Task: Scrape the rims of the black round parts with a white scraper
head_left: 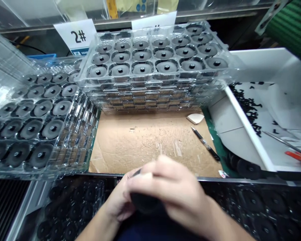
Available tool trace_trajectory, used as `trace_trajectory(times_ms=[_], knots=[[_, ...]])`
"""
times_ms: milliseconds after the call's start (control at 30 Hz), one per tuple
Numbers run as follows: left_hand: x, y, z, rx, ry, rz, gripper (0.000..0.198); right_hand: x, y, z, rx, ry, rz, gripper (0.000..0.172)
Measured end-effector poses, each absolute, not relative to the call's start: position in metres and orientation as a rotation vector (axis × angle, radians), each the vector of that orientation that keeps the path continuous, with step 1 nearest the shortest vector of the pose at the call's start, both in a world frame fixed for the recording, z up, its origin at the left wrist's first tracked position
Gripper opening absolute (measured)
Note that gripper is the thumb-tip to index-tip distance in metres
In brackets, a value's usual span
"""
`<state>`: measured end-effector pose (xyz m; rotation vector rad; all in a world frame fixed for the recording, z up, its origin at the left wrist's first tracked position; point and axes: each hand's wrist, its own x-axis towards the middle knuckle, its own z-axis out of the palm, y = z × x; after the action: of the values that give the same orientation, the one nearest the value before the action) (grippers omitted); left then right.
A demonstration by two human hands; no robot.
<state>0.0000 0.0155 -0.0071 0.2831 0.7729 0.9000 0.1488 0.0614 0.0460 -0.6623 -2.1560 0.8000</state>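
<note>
Dark part cupped between your two hands

Your right hand [174, 187] curls over the top of one black, rounded part [145, 202], while your left hand [125, 197] wraps its side — both sets of fingers are closed around it, though blur hides which fingertips press. The part sits beneath the right fingers, in front of your body. Just beyond lies one scuffed, brown cardboard sheet [140, 144], bearing one slim black pen [205, 143] and one pale, fan-shaped wedge [196, 118]. Farther out stand two stacks of glossy clear plastic trays: the far stack [145, 80] shows six matte discs [167, 67] in its front row — the left stack [72, 134] holds more.
</note>
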Motion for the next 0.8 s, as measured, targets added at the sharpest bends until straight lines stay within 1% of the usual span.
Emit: trace_trajectory(times_ms=[67,167,233,300,400,500,600,667,733,800], knots=[[-0.003,0.014,-0.01,0.229,0.67,0.95,0.054,0.159,0.072,0.038,-0.904,-2.088,0.962,0.029],[-0.007,0.011,-0.015,0.153,0.496,1.006,0.05,0.173,0.083,0.003,-1.232,-2.047,1.003,0.027],[-0.009,0.01,-0.016,0.138,0.451,1.032,0.046,0.175,0.08,-0.031,-1.273,-2.041,1.025,0.026],[-0.01,0.01,-0.016,0.112,0.441,1.043,0.045,0.171,0.072,-0.065,-1.303,-2.007,0.997,0.026],[-0.011,0.012,-0.015,0.056,0.425,1.025,0.046,0.164,0.054,-0.091,-1.41,-1.9,0.894,0.031],[-0.013,0.013,-0.015,0.026,0.39,1.001,0.047,0.164,0.041,-0.084,-1.446,-1.832,0.837,0.031],[-0.014,0.012,-0.017,0.037,0.393,0.985,0.049,0.169,0.035,-0.068,-1.381,-1.882,0.85,0.027],[-0.015,0.012,-0.019,0.115,0.432,1.023,0.052,0.171,0.031,-0.063,-1.335,-1.933,0.869,0.027],[-0.015,0.011,-0.021,0.338,0.536,1.123,0.062,0.172,0.029,-0.063,-1.321,-1.956,0.873,0.027],[-0.016,0.01,-0.023,0.724,0.732,1.199,0.082,0.171,0.026,-0.063,-1.328,-1.945,0.874,0.026]])
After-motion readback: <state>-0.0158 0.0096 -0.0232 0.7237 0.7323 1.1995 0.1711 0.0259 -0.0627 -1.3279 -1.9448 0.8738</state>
